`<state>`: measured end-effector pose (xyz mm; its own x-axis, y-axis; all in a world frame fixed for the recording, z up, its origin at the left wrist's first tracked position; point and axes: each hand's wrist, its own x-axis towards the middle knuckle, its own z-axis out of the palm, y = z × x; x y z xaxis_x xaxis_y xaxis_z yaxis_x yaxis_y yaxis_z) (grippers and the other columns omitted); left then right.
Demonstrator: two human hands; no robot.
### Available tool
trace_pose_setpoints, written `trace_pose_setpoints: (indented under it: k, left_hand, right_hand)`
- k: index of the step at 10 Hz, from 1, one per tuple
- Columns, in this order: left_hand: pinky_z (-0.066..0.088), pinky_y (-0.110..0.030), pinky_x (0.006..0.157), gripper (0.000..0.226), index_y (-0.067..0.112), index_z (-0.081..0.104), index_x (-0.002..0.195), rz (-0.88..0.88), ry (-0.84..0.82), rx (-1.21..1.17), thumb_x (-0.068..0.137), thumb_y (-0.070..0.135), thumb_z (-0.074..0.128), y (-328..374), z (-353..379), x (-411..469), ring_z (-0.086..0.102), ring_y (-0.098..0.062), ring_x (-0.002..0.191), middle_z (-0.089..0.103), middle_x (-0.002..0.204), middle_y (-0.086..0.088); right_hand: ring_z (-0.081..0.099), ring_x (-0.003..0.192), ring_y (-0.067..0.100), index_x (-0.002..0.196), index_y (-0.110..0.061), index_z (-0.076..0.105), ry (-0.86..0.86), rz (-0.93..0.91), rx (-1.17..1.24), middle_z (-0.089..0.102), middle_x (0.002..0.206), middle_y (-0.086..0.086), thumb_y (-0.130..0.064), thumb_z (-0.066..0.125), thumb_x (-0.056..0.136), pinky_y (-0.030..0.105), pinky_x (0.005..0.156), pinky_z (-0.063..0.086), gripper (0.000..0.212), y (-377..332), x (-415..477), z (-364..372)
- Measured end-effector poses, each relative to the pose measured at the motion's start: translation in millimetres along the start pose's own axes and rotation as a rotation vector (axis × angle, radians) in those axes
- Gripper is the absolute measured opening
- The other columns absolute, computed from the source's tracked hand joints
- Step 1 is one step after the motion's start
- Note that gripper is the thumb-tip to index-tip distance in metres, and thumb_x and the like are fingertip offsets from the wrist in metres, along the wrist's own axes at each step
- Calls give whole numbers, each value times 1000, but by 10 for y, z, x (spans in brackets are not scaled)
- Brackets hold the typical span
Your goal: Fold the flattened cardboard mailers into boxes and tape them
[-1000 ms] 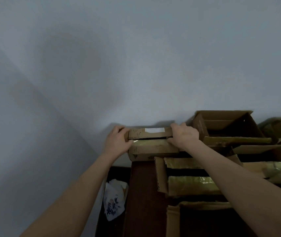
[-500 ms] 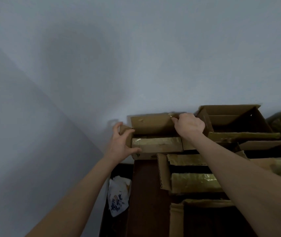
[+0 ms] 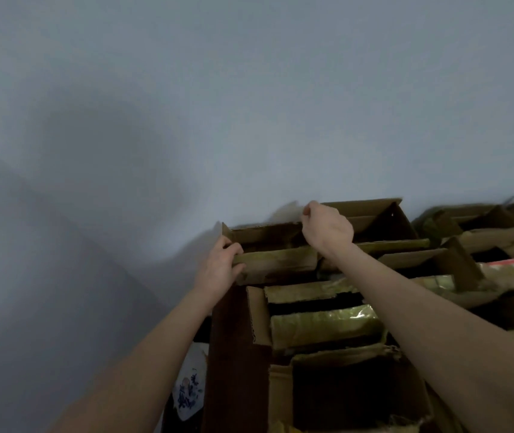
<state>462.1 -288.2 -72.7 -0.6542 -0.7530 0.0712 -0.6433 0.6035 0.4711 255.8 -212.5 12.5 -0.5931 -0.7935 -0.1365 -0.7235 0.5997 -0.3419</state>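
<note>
A small brown cardboard box [image 3: 276, 264] stands open-topped against the white wall at the far left of the row. Its near flap carries yellowish tape. My left hand [image 3: 219, 270] grips the box's left end, fingers curled over the taped near flap. My right hand [image 3: 327, 226] is raised above the box's right end with its fingers curled; whether it pinches the far flap's corner is hidden by the hand itself.
Several more open cardboard boxes [image 3: 321, 320] with taped flaps fill the dark wooden surface [image 3: 234, 354] to the right and in front. A white printed bag [image 3: 188, 392] lies below the surface's left edge. The wall [image 3: 249, 104] stands directly behind the boxes.
The small box's top flaps went from closed to open. My right hand rose from the box's right end, and my left hand shifted to the taped near flap.
</note>
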Motion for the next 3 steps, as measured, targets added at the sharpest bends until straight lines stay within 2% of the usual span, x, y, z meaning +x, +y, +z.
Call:
trace_pose_setpoints:
  k: [1,2,3]
  left_hand:
    - [48,-34,86,29,15,61,114,-2,-47,64,86,11,61,100,-20,-49,53,-22,107,43,130,-3]
    - [48,-44,93,44,17,58,123,-62,34,58,82,4,57,190,-105,-84,47,-30,122,41,140,-7]
    - [46,-43,96,40,15,58,124,-36,129,101,85,6,55,536,-198,-155,45,-29,125,43,137,-9]
  right_hand:
    - [53,104,24,122,-17,55,8,-71,18,56,119,6,-28,45,99,38,80,50,27,180,-159,-61]
    - [43,119,25,131,-18,52,27,-112,15,48,130,8,-30,48,98,38,92,47,35,358,-337,-147]
    - [40,124,26,134,-20,51,62,-156,-1,45,135,8,-33,48,98,39,97,45,38,533,-536,-275]
